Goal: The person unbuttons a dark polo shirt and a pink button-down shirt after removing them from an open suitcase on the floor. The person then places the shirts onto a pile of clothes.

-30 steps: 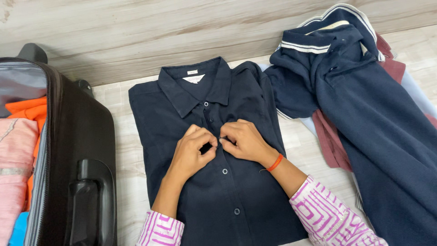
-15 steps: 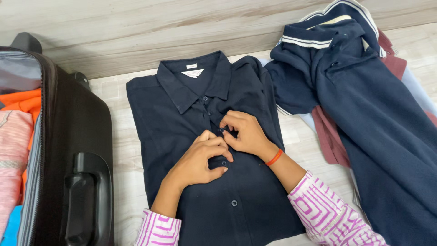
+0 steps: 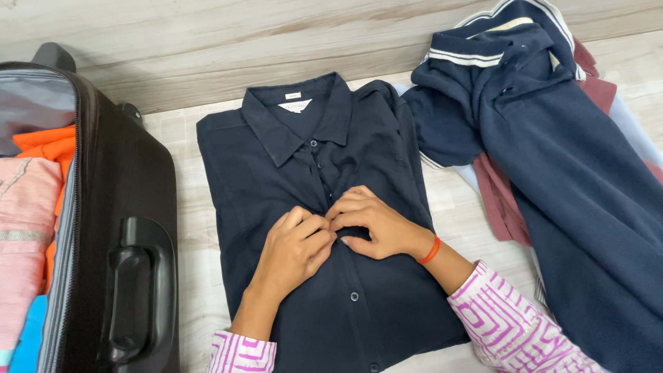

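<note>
head view: open suitcase (image 3: 131, 207) holds folded orange and pink clothes (image 3: 27, 207).

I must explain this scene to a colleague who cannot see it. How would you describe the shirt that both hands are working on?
Start at the open black suitcase on the left; directly right of it, a dark navy button-up shirt lies flat on the pale floor. The left hand and right hand meet at its button placket. Unlike the crumpled clothes pile to its right, it is spread smooth, collar up.

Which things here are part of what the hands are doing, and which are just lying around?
In hand: dark button-up shirt, left hand, right hand.

Lying about: open suitcase, pile of clothes, orange garment, pink garment.
</note>
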